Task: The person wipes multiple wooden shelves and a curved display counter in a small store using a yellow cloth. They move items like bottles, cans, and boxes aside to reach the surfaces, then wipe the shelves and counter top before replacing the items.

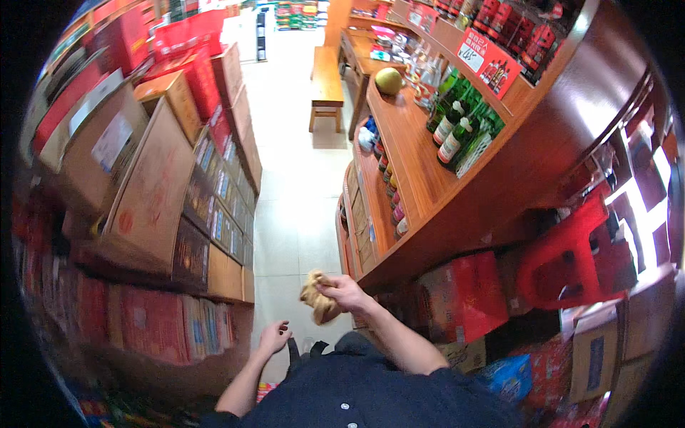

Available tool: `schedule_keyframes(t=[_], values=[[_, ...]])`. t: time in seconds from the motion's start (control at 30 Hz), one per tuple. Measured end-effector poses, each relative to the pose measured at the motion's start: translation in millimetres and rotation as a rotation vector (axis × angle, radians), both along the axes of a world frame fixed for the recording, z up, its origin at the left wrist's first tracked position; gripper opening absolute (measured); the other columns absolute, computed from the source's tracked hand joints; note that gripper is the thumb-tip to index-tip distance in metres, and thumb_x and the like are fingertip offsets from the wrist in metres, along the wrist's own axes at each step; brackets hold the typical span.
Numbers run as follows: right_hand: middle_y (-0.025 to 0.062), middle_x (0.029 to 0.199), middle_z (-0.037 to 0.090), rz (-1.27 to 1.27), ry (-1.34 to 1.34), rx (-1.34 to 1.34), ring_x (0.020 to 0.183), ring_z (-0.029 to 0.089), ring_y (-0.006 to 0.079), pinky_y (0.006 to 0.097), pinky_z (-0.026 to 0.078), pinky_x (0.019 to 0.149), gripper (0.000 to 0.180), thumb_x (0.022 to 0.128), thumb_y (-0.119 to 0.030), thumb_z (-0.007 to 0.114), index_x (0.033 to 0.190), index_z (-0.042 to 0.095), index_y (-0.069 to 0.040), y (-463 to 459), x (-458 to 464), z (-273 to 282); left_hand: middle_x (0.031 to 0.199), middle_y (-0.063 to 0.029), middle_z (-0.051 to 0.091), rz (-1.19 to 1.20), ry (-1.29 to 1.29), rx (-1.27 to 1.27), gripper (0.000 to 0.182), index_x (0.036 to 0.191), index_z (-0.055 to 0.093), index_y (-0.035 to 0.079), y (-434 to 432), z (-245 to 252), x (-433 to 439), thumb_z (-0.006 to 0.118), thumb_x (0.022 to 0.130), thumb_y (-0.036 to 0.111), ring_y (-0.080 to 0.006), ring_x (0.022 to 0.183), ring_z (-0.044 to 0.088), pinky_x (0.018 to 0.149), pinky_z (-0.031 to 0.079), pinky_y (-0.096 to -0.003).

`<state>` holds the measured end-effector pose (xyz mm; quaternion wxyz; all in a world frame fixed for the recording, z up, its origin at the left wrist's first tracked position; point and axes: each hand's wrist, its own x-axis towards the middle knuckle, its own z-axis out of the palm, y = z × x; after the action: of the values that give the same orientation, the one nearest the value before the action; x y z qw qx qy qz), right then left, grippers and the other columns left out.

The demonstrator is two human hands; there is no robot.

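Note:
A crumpled tan cloth (pixel 317 299) hangs from my right hand (pixel 345 293), which grips it in front of my body, near the low end of the wooden shelf unit. My left hand (pixel 275 336) is lower and to the left, over the tiled floor beside my dark clothing. Its fingers are partly curled and apart, with nothing in them. On the shelf (pixel 423 171) to the right stand green glass bottles (pixel 452 139) with pale labels, and a round yellow-green fruit, seemingly a pomelo (pixel 388 81), sits at its far end.
A tiled aisle (pixel 283 230) runs ahead between stacked cardboard boxes (pixel 155 182) on the left and the shelf unit. A wooden bench (pixel 327 77) stands farther along, beside a cluttered wooden table (pixel 369 56). Red bags and boxes (pixel 471 294) lie at lower right.

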<state>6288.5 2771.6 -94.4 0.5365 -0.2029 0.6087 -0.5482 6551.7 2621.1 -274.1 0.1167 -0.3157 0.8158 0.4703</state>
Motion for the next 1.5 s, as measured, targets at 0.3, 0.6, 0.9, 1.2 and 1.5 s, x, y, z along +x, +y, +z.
schedule_keyframes(t=[0.3,0.6,0.9,1.2,1.5], values=[[0.0117,0.117,0.07,-0.206,-0.528,-0.07,0.105,0.07,0.0213,0.0392,0.058,0.091,0.037,0.105,-0.027,0.061,0.13,0.06,0.0,-122,-99,-27,0.124,-0.0148,0.071,-0.274,0.184,-0.139,0.052,0.138,0.058,0.001,-103,-31,-107,0.073,0.091,0.018,-0.0226,0.109,0.069,0.095,0.055,-0.0378],[0.0095,0.111,0.072,-0.699,-0.404,-0.546,0.097,0.071,0.019,0.035,0.059,0.09,0.025,0.104,-0.018,0.06,0.123,0.063,-0.002,-95,-219,59,0.099,-0.012,0.074,-0.315,0.379,-0.068,0.034,0.124,0.066,0.003,-260,69,-406,0.069,0.092,0.013,-0.0186,0.087,0.071,0.08,0.057,-0.0324],[0.0087,0.111,0.073,-1.529,0.737,-0.226,0.104,0.069,0.0178,0.0337,0.056,0.093,0.026,0.094,-0.004,0.069,0.119,0.068,0.0,-43,-189,238,0.128,-0.0132,0.064,-0.413,0.759,0.402,0.044,0.144,0.049,-0.001,-325,153,-700,0.058,0.101,0.0,-0.0162,0.11,0.063,0.096,0.052,-0.0294],[0.0287,0.142,0.053,-1.158,0.831,1.539,0.135,0.049,0.042,0.0459,0.041,0.113,0.069,0.092,-0.039,0.066,0.148,0.047,-0.003,-51,-219,201,0.143,-0.0161,0.052,-0.758,1.295,0.135,0.065,0.147,0.047,0.004,-294,310,-859,0.073,0.088,0.002,-0.027,0.129,0.052,0.109,0.043,-0.0389],[0.0343,0.13,0.059,-0.954,0.634,1.19,0.13,0.051,0.047,0.048,0.044,0.109,0.059,0.099,-0.031,0.055,0.14,0.046,0.011,-116,-356,143,0.149,-0.0225,0.045,-1.205,1.024,-0.378,0.104,0.147,0.05,0.017,-252,331,-926,0.095,0.054,0.026,-0.0432,0.135,0.047,0.112,0.043,-0.05]])
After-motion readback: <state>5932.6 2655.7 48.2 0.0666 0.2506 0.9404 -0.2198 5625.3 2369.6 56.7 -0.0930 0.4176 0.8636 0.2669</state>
